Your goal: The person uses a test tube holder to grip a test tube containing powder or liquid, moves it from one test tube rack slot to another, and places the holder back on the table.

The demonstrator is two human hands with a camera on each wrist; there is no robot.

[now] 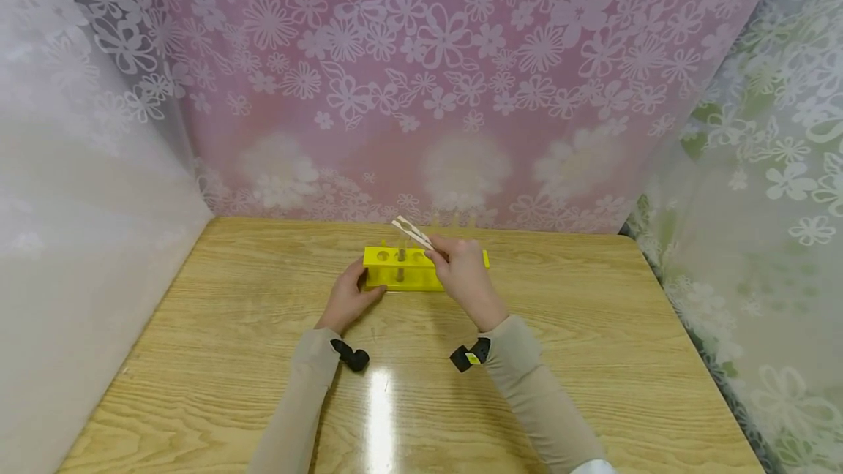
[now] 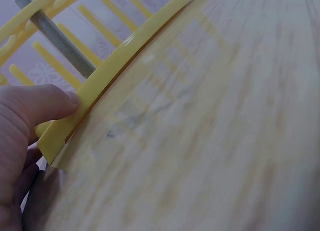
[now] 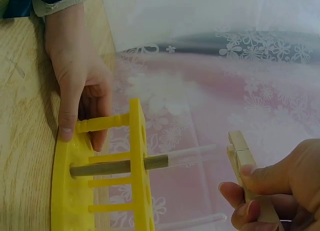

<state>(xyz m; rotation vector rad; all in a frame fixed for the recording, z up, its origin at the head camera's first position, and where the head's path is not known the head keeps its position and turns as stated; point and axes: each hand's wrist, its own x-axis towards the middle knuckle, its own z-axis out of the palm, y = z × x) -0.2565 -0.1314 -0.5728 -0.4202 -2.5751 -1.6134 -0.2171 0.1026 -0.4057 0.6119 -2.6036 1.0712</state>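
A yellow test tube rack [image 1: 408, 286] stands on the table, and my left hand [image 1: 345, 298] grips its left end. In the left wrist view the thumb [image 2: 57, 103] lies on the rack's base. One glass test tube [image 3: 192, 155] stands in the rack, its lower part filled with something grey-brown [image 3: 102, 168]. My right hand [image 1: 464, 280] holds a wooden test tube clamp [image 3: 242, 156] above the rack, between thumb and fingers. The clamp's tip is near the tube's mouth, apart from it. Another clear tube [image 3: 195, 222] shows lower in the right wrist view.
The wood-grain table [image 1: 560, 357] reaches back to a pink flowered curtain [image 1: 421, 93]. Pale flowered sheets hang at the left [image 1: 85, 167] and right [image 1: 777, 203]. Each wrist wears a black camera band. Yellow pegs [image 2: 97, 23] line the rack's back.
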